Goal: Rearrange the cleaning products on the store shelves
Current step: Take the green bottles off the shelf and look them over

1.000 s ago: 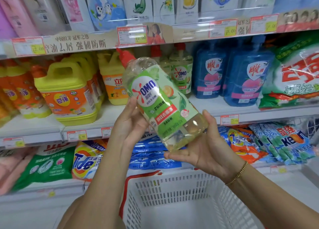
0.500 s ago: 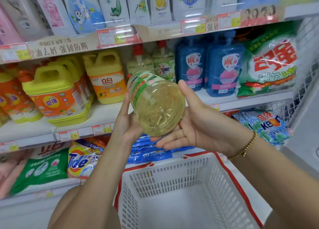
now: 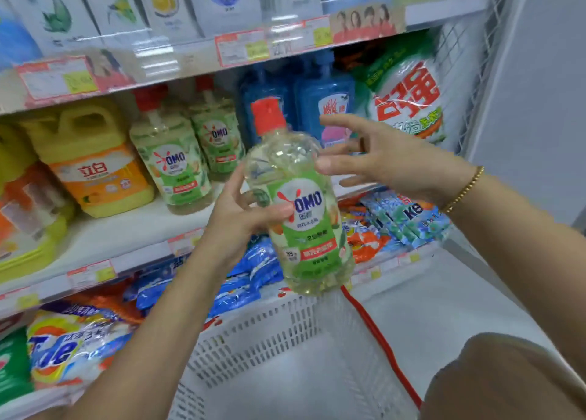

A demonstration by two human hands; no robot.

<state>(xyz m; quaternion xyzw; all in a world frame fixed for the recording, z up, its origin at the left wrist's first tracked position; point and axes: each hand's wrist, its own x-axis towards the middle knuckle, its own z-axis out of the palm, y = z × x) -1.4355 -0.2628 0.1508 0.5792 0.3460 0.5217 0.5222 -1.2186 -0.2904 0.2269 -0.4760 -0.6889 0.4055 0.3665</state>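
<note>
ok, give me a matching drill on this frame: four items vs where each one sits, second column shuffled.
Items:
1 held OMO bottle
2 yellow jug
3 Tide bag
4 white basket

Places:
A lowest shelf, left
B gripped by the left hand
C below the held bottle
D middle shelf, left of the shelved OMO bottles

Pairs: 1-B, 2-D, 3-A, 4-C

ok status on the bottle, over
Left hand grips the bottle upright, cap up. Right hand open beside its shoulder. Basket below; two matching bottles on the shelf to the left.
</note>
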